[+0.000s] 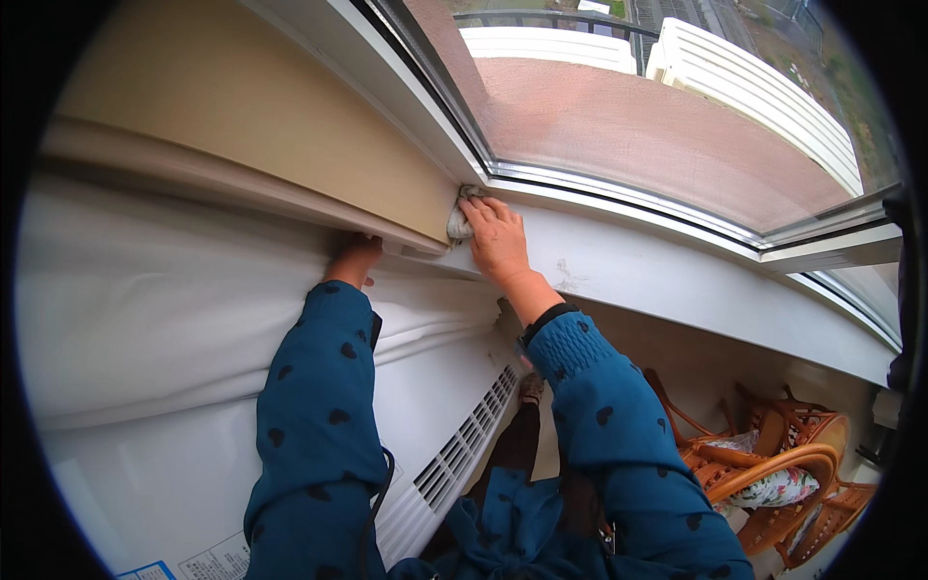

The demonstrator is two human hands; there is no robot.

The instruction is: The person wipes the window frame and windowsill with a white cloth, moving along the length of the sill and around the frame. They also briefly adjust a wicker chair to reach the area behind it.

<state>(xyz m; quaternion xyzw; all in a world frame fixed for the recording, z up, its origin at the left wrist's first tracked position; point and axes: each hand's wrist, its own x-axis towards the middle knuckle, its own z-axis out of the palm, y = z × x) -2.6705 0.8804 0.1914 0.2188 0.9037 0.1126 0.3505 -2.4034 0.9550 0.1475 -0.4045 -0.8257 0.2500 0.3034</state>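
My right hand [500, 238] presses a crumpled pale cloth [460, 223] into the corner where the white windowsill [609, 261] meets a beige panel [275, 123] and the window frame. My left hand [355, 261] reaches up to the pale wooden edge trim [239, 185] of that panel. Its fingers are partly hidden behind the trim, so whether they grip it does not show. Grey smudges mark the sill just right of my right wrist. Below my left hand, a white fabric cover [145, 290] lies rumpled over a white appliance with a slatted vent [467, 435].
Rattan chairs [768, 464] stand at lower right, one with a floral cushion [776, 487]. Beyond the window glass, white slatted outdoor units [754, 94] sit by a dark railing. A dark object [901, 290] hangs at the far right edge. A black cord [380, 493] runs beside my left sleeve.
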